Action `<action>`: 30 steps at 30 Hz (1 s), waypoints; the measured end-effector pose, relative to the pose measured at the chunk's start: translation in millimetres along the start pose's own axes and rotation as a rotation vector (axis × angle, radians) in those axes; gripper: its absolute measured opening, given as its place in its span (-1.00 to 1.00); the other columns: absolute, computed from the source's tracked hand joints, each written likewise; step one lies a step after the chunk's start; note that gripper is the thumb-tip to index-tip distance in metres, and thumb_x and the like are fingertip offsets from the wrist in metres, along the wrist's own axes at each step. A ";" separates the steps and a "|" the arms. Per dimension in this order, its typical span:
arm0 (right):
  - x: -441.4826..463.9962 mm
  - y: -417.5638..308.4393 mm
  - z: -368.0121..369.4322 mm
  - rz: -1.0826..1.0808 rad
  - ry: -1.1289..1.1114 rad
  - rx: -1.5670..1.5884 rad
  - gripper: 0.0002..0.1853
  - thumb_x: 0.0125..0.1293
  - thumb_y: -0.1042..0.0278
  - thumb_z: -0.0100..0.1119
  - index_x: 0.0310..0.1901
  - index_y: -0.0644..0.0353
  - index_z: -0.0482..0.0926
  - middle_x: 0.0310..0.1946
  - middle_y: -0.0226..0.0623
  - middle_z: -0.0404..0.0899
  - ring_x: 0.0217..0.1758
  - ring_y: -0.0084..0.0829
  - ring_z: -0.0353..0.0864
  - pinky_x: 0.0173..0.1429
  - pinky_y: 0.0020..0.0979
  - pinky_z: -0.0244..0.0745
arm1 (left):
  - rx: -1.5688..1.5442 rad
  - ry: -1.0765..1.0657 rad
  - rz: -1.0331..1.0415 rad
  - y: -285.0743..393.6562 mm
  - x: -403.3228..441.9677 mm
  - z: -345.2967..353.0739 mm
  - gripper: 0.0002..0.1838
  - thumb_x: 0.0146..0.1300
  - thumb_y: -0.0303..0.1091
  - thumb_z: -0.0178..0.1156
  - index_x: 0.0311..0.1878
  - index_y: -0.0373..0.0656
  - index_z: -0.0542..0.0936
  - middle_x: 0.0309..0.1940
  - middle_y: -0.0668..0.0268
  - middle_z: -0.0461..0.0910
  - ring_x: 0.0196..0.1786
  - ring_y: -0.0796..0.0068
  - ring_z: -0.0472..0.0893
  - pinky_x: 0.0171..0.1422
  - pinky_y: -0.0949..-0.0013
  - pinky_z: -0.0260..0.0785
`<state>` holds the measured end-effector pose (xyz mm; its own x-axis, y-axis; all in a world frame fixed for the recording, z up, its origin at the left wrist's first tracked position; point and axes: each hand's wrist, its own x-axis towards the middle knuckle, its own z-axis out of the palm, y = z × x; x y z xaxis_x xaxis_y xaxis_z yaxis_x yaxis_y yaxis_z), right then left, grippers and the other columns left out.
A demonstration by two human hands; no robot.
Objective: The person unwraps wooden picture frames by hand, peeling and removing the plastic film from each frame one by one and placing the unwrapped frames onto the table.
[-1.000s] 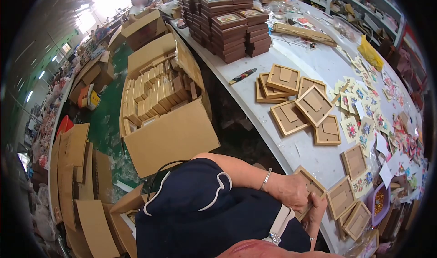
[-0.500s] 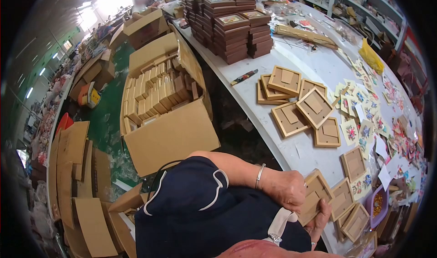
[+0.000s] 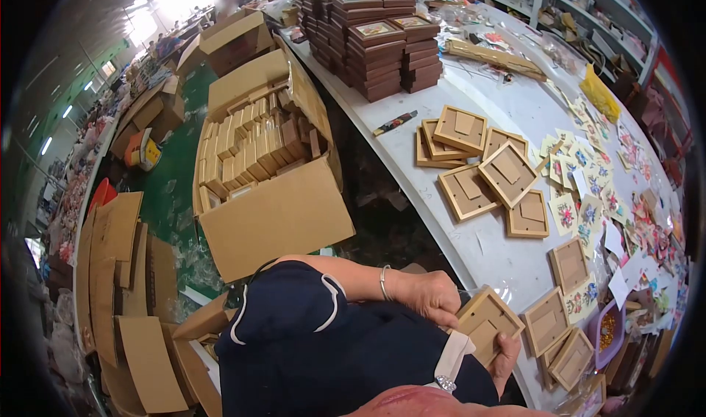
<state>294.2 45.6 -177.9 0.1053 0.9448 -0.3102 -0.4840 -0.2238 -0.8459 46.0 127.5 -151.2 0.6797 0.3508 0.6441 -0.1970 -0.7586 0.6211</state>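
Note:
My right hand (image 3: 505, 354) holds a light wooden photo frame (image 3: 487, 327) by its lower right edge, its brown backing side showing. My left hand (image 3: 428, 296), with a bracelet at the wrist, is closed in a fist just left of the frame. Clear plastic film (image 3: 471, 295) shows between this fist and the frame's upper edge, and the fist seems to grip it. Beside the held frame, more wooden frames (image 3: 546, 320) lie on the white table (image 3: 471, 259). Farther up the table is a loose pile of frames (image 3: 507, 170), also backing side up.
Dark brown frames (image 3: 368, 49) stand in tall stacks at the back. A cutter knife (image 3: 395, 123) lies near the table edge. Flower-printed cards (image 3: 588, 211) and a purple basket (image 3: 609, 336) are on the right. A cardboard box (image 3: 279, 218) full of frames stands left of the table.
My left fist has moved left, away from the frame, and clear film now shows between them. The held frame has shifted slightly left and tilted with my right hand.

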 end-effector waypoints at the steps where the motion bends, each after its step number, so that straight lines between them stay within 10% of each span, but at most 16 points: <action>1: -0.3 3.4 -0.4 0.015 -0.012 0.008 -0.56 0.01 0.48 0.13 -0.01 0.32 0.40 -0.20 -0.18 0.56 -0.25 -0.38 0.56 -0.10 -0.50 0.44 | -0.015 -0.009 -0.054 2.1 -4.3 -2.3 -0.61 0.13 -0.34 0.15 -0.73 -0.19 0.28 -0.76 0.31 0.28 -0.71 0.29 0.25 -0.57 0.35 0.14; 9: 18.1 18.8 -3.4 0.072 -0.079 0.077 -0.55 -0.01 0.50 0.07 0.00 0.33 0.40 -0.19 -0.15 0.56 -0.24 -0.33 0.57 -0.10 -0.49 0.45 | -0.175 0.053 -0.302 -14.8 -14.0 6.5 -0.61 0.23 -0.36 0.10 -0.71 -0.19 0.29 -0.74 0.26 0.27 -0.71 0.26 0.23 -0.57 0.33 0.12; 21: -9.0 11.2 3.4 0.159 0.108 0.057 -0.56 0.02 0.49 -0.01 0.02 0.37 0.39 -0.17 -0.12 0.53 -0.21 -0.32 0.54 -0.05 -0.42 0.43 | 0.140 0.066 -0.052 -22.2 -40.7 2.8 -0.70 0.20 -0.37 0.11 -0.65 -0.13 0.35 -0.69 0.27 0.34 -0.65 0.26 0.32 -0.54 0.32 0.20; 23: -12.9 0.2 4.2 0.153 0.248 0.180 -0.57 0.05 0.48 -0.07 0.02 0.39 0.38 -0.18 -0.08 0.51 -0.21 -0.32 0.52 -0.07 -0.40 0.44 | 0.666 -0.420 -0.336 -15.9 -43.5 -5.5 -0.82 0.11 -0.31 0.05 -0.55 -0.14 0.51 -0.61 0.29 0.50 -0.60 0.32 0.41 -0.47 0.34 0.30; 25: -4.4 -10.7 -0.3 0.193 0.307 0.353 -0.60 0.09 0.47 -0.08 0.00 0.40 0.39 -0.22 -0.07 0.54 -0.28 -0.29 0.56 -0.16 -0.39 0.50 | -0.184 0.085 -0.874 -16.4 -54.2 -12.2 -0.82 0.18 -0.38 0.01 -0.44 -0.24 0.54 -0.58 0.35 0.48 -0.56 0.53 0.36 -0.41 0.54 0.26; 28: 21.8 15.8 2.9 0.076 -0.100 0.831 -0.62 0.06 0.57 -0.01 -0.01 0.39 0.41 -0.22 -0.13 0.56 -0.29 -0.35 0.55 -0.11 -0.45 0.47 | -0.547 0.075 -0.878 0.5 -13.5 -2.9 -0.80 0.21 -0.38 -0.02 -0.40 -0.29 0.51 -0.50 0.35 0.48 -0.47 0.51 0.36 -0.30 0.54 0.26; 30: 15.7 -15.6 31.0 -0.085 0.129 0.280 -0.62 0.06 0.58 0.01 -0.02 0.35 0.41 -0.18 -0.17 0.54 -0.25 -0.39 0.53 -0.10 -0.47 0.45 | -0.511 0.183 -0.820 -16.7 2.2 0.4 -0.85 0.16 -0.41 0.03 -0.32 -0.30 0.51 -0.42 0.33 0.49 -0.41 0.53 0.39 -0.28 0.55 0.27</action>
<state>276.4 71.3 -156.1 0.2568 0.9150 -0.3111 -0.6870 -0.0535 -0.7247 51.1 140.7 -160.3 0.6304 0.7752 -0.0406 -0.0242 0.0719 0.9971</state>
